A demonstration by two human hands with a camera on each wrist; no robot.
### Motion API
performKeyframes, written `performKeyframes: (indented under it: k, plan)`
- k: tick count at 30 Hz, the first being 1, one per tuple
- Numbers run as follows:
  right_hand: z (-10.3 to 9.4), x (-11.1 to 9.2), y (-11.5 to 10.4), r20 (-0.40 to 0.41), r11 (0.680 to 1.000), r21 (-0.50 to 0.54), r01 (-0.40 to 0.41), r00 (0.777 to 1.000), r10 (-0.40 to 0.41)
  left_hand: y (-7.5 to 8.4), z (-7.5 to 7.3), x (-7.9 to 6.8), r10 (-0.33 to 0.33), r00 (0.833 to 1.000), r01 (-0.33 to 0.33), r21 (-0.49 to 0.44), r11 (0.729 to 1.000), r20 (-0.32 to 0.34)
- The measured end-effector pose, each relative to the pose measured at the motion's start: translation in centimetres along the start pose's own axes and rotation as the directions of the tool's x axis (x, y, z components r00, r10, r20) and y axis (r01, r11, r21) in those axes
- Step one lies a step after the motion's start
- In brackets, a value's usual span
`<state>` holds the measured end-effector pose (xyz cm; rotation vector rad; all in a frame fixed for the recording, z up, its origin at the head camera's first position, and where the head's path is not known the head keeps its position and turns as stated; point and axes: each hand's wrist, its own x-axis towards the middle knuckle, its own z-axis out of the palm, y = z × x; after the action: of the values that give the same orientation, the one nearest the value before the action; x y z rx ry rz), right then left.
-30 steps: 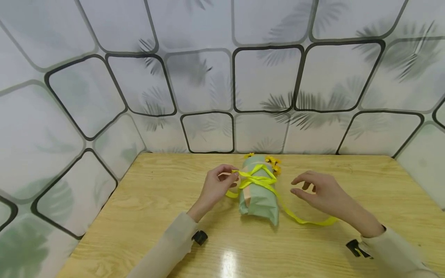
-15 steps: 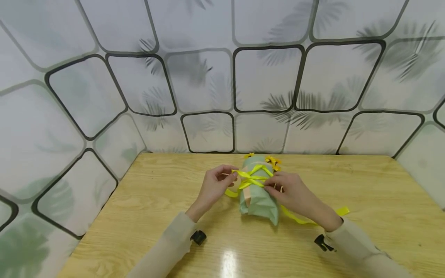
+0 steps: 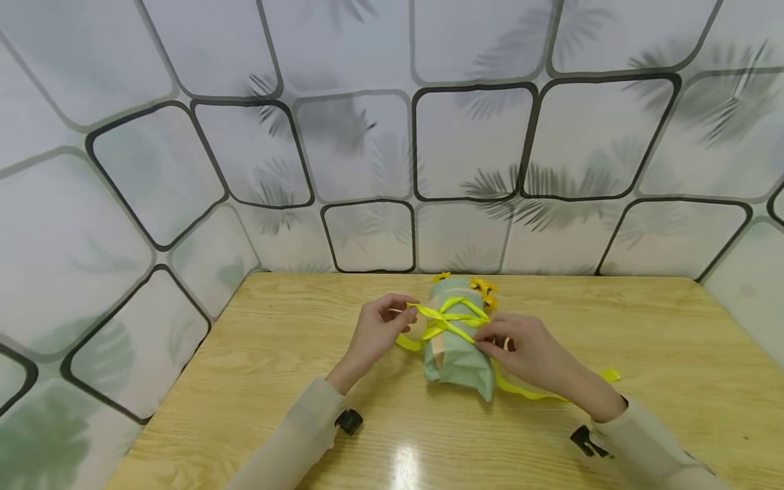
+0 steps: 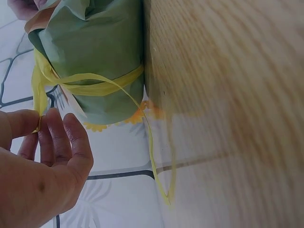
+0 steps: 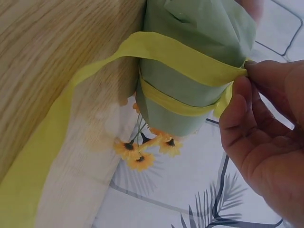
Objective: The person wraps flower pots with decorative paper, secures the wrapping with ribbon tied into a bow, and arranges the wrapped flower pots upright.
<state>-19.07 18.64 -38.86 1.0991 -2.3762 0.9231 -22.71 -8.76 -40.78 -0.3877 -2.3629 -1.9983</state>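
A bouquet wrapped in pale green paper (image 3: 456, 371) lies on the table, with yellow-orange flowers (image 5: 140, 161) sticking out of its far end. Yellow ribbon (image 3: 437, 314) runs round its middle and crosses over the top in loops. On the left side, my left hand (image 3: 380, 330) pinches one part of the ribbon between thumb and fingertips, drawn out from the wrapping. My right hand (image 3: 520, 344) pinches another part of it at the bouquet's right side. In the right wrist view, a broad ribbon strip (image 5: 180, 57) leads from those fingertips across the paper.
The wooden table (image 3: 294, 340) meets a patterned wall covering (image 3: 367, 150) at its back edge, close behind the flowers. A loose ribbon tail (image 3: 527, 391) trails rightward under the right forearm. Another short loop (image 3: 409, 343) hangs at the left of the bouquet.
My right hand has come in from the right and taken hold of the ribbon, then shifted slightly back rightward with it. The left hand keeps its pinch almost unmoved.
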Motion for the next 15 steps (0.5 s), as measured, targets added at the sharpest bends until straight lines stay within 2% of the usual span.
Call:
performKeyframes:
  k: [9,15]
  plan:
    - [-1.2,-0.9,-0.1,0.036,0.998,0.059,0.039,0.999,-0.041,0.0,-0.2,0.1,-0.003,1.0,0.003,0.004,1.0,-0.03]
    - [-2.5,-1.4,-0.1,0.039,0.999,0.028,0.027,0.999,-0.028,0.2,-0.4,0.2,-0.001,0.999,0.001,0.0,1.0,-0.036]
